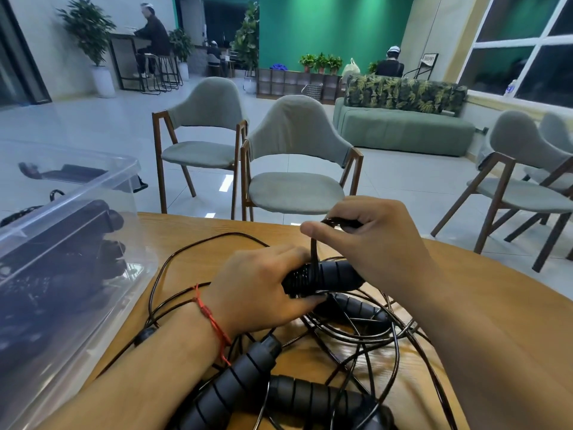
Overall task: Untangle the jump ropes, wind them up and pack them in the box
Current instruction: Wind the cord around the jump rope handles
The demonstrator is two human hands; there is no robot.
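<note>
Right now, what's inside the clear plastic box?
The clear plastic box holds dark bundles, apparently wound jump ropes with black handles. Its hazy wall blurs them; their count and anything beneath them cannot be told.

Black jump ropes (350, 330), red wrist string (210, 318), tan table (483, 308)

2 hands: left hand (263, 293), right hand (372, 240). 1 table (217, 229), 1 clear box (77, 193) — wound ropes (77, 243) inside can't be counted thru the wall. 4 handles (328, 276) (350, 307) (235, 377) (313, 395) plain on the table, maybe a 5th in the held bundle. Loops of cord (313, 252): too tangled to count. 1 red wrist string (214, 321). 4 grey chairs (204, 119) (294, 128) (521, 141) (558, 128), 1 sofa (403, 128). Bkgd — 3 people (153, 32) (214, 52) (390, 65), 3 small potted plants (307, 61) (321, 61) (335, 62) on the far shelf (288, 82).
</note>
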